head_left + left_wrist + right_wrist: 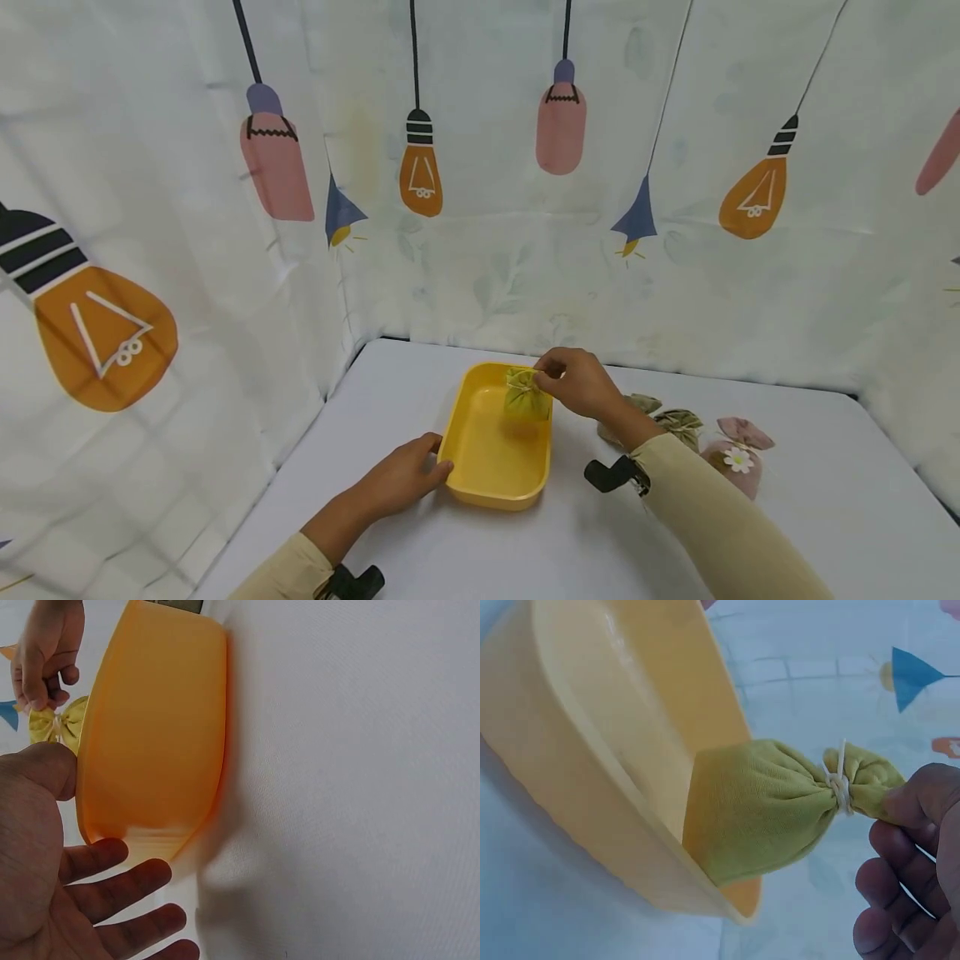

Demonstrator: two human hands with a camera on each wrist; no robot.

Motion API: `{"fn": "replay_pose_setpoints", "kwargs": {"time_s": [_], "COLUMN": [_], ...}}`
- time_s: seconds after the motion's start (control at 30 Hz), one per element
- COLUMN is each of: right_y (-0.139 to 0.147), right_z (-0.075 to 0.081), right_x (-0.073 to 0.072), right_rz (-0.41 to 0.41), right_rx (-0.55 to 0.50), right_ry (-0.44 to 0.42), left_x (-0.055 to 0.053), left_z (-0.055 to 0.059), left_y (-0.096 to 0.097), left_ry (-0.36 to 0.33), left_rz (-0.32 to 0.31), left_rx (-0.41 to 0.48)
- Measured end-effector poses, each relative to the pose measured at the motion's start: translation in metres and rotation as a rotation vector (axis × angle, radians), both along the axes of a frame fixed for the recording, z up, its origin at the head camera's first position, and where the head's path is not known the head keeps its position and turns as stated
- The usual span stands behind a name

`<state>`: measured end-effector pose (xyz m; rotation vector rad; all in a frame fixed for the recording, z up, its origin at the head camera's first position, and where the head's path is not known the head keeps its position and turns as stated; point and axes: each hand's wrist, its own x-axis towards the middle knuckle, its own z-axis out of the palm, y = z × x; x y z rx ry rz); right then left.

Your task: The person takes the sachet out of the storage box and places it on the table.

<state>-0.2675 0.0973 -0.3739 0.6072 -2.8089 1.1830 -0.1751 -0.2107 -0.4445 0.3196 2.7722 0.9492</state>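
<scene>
A yellow-green cloth pouch, tied at the neck with white string, hangs from my right hand. Thumb and forefinger pinch its gathered top, and its lower part is inside the far right end of a yellow plastic tray. At the tray's left side is my left hand. Its thumb lies against the rim in the left wrist view, while the other fingers are spread and fairly straight beside the wall. Behind the right forearm lie green pouches, partly hidden, and a pink pouch with a white flower.
The tray stands on a white-covered table. Close behind the table's far edge hangs a pale curtain printed with lamps, and it continues along the left and right sides.
</scene>
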Motion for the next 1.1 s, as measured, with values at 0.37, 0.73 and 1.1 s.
{"fn": "replay_pose_setpoints", "kwargs": {"time_s": [0.37,0.73,1.1], "right_y": [0.019,0.046,0.067], "right_z": [0.016,0.022,0.02], "right_x": [0.016,0.033,0.054], "right_rz": [-0.012,-0.055,-0.15], "right_rx": [-0.032,0.002,0.056], "right_ry": [0.085,0.1,0.048], "left_x": [-0.001,-0.001,0.0], "left_z": [-0.002,-0.001,0.0], "left_y": [0.001,0.0,0.001], "left_ry": [0.009,0.01,-0.015], "left_rz": [0.004,0.011,0.021], "left_rx": [-0.003,-0.002,0.009]}}
